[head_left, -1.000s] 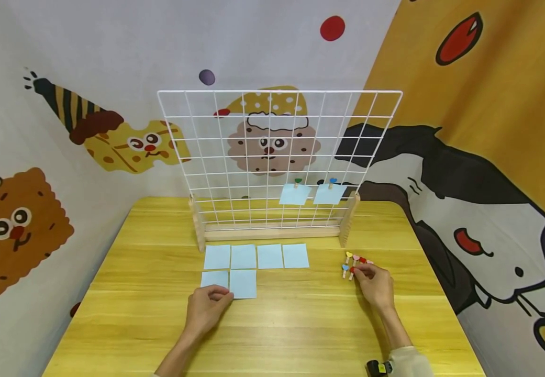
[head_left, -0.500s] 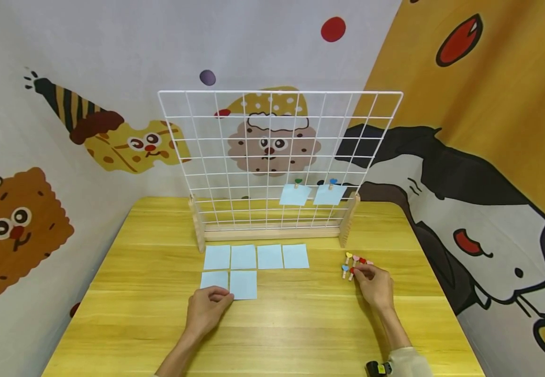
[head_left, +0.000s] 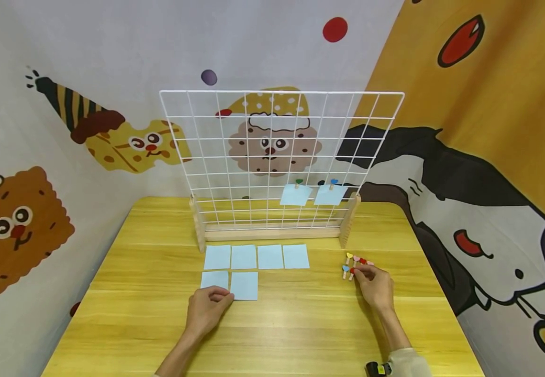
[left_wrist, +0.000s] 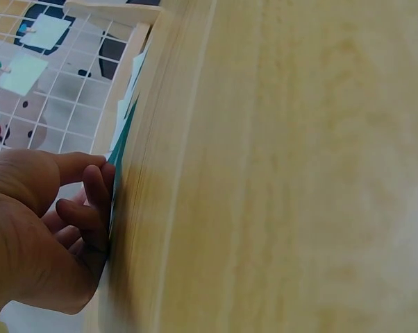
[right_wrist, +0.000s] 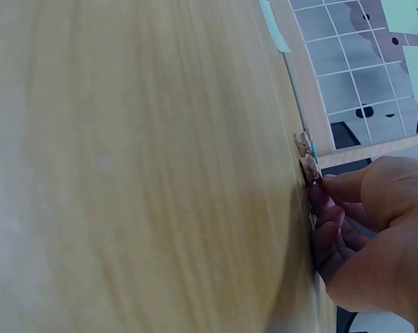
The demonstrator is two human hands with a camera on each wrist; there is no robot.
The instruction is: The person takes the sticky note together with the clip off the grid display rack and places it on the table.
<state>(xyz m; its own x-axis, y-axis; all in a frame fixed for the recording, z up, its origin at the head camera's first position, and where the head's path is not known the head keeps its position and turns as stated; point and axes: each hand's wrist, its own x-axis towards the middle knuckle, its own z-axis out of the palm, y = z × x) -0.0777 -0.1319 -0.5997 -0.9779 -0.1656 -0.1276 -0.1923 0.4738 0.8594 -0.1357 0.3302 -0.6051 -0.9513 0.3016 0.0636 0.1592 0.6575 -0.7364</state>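
My left hand (head_left: 206, 310) pinches the near left corner of a light blue paper note (head_left: 244, 286), the right one of two in the front row. In the left wrist view that note (left_wrist: 127, 132) tilts up slightly from the table at the thumb and finger. At the right, my other hand (head_left: 377, 287) has thumb and fingertip on a small wooden clothespin with a red heart (head_left: 352, 271). Several more heart clothespins lie around it, among them a yellow one (head_left: 349, 255) and a blue one (head_left: 345, 268). The right hand's fingers partly cover the group.
A white wire grid (head_left: 272, 156) stands upright on wooden feet at the back. Two blue notes (head_left: 296, 196) hang low on its right, clipped with green and blue heart clothespins. A row of several blue notes (head_left: 270, 257) lies before it on the wooden table (head_left: 296, 335).
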